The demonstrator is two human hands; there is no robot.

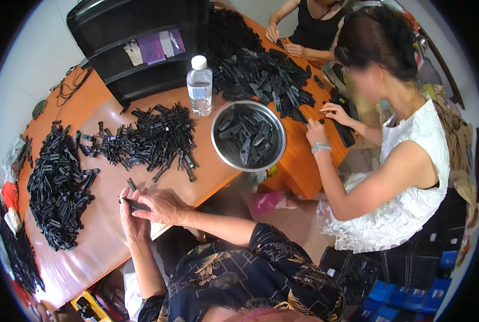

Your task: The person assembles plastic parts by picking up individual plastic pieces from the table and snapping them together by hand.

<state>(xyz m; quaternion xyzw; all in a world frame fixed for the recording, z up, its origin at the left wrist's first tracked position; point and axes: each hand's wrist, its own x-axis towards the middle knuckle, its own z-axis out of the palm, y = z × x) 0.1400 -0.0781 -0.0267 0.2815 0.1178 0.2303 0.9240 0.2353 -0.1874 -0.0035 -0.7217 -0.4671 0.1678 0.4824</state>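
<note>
Both of my hands are over the near edge of the table, holding one slim, dark plastic piece (136, 204) between them. The fingers of my left hand (134, 224) are closed on its left end. My right hand (165, 208) pinches it from the right side, covering part of it. What exact kind of part it is, I cannot make out. Just beyond my fingers lies a heap of small black plastic parts (153, 137). To the left is another heap of black parts (59, 188), longer and denser.
A steel bowl (216, 149) with black pieces stands right of the heaps, beside a clear bottle (200, 91). Behind them are a black rack (143, 70) and a big pile of black parts (261, 75). Two other people handle parts at the table's right side.
</note>
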